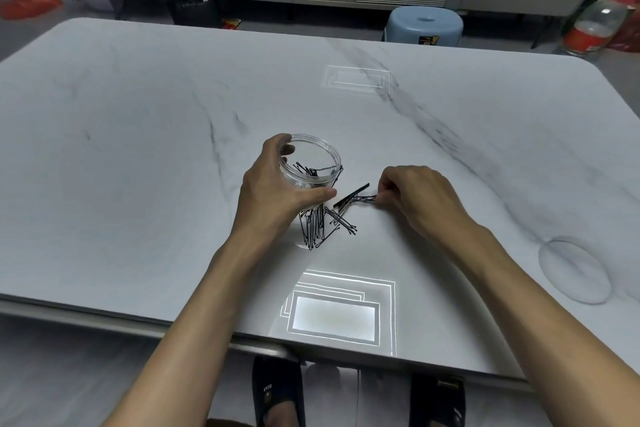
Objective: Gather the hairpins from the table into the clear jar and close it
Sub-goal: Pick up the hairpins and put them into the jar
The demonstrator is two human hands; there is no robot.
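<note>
Head view shows your left hand (277,191) wrapped around the clear jar (313,173), thumb across its near side and fingers curled over the far rim, holding it upright on the white marbled table (138,135). The jar's mouth is open, and a bunch of black hairpins (313,225) stands inside it, with a few more showing near the rim. Your right hand (415,198) sits just to the right of the jar, its fingertips pinched together on the end of a small cluster of loose hairpins (351,198) that lie on the table; you cannot tell whether those pins are lifted or touching the surface. A few thin pins (343,222) lie just in front of that cluster, close against the jar's base. The clear lid (575,269) rests flat near the table's right edge, well apart from both hands. Beyond the table stands a blue stool (424,26), and your two dark sandals (277,395) show beneath the near edge.
</note>
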